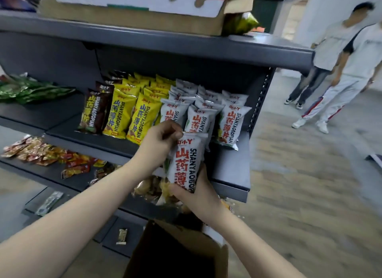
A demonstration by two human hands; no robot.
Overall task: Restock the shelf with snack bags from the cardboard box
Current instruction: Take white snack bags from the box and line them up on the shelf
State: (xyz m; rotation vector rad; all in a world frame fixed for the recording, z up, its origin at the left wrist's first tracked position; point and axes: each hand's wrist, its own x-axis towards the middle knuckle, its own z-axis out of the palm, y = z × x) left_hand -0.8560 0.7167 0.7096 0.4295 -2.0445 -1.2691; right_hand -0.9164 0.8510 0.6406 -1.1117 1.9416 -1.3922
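A white snack bag (pixel 187 159) with red lettering stands upright at the front edge of the grey shelf (pixel 229 166). My left hand (pixel 163 138) pinches its top corner. My right hand (pixel 198 189) grips its bottom end from below. Behind it stand rows of the same white bags (pixel 231 120), with yellow bags (pixel 140 114) and brown bags (pixel 93 112) to their left. The open cardboard box (pixel 182 250) sits below my arms; its inside is dark and I cannot make out its contents.
Green packets (pixel 31 89) lie at the left of the shelf. Red and yellow packets (pixel 41 151) cover the lower shelf. A large carton (pixel 134 10) rests on the top shelf. Two people (pixel 339 66) stand on the wooden floor at the right.
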